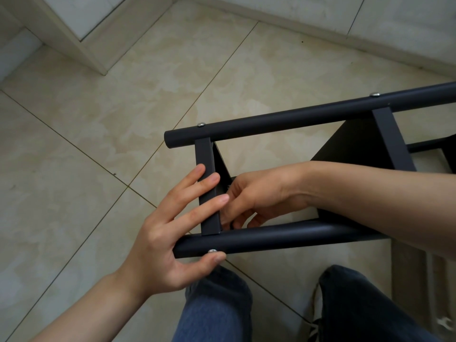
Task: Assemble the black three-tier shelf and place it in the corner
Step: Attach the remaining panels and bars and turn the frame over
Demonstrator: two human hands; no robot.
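Observation:
The black shelf frame [283, 122] lies on its side over my knees, two round black poles running left to right with flat crossbars between them. My left hand [170, 233] grips the near pole [271, 236] by its left end, thumb under a silver screw [212, 251], fingers spread over the end crossbar [208, 188]. My right hand [256, 196] reaches inside the frame behind that crossbar, fingertips pinched at a small fastener there; what it pinches is hidden. Silver screw heads [201, 124] show on the far pole.
Beige tiled floor [98, 144] lies all around. A white door frame [81, 45] stands at the upper left and a white baseboard [320, 28] runs along the wall at the top. My jeans-clad legs [217, 312] sit below the frame.

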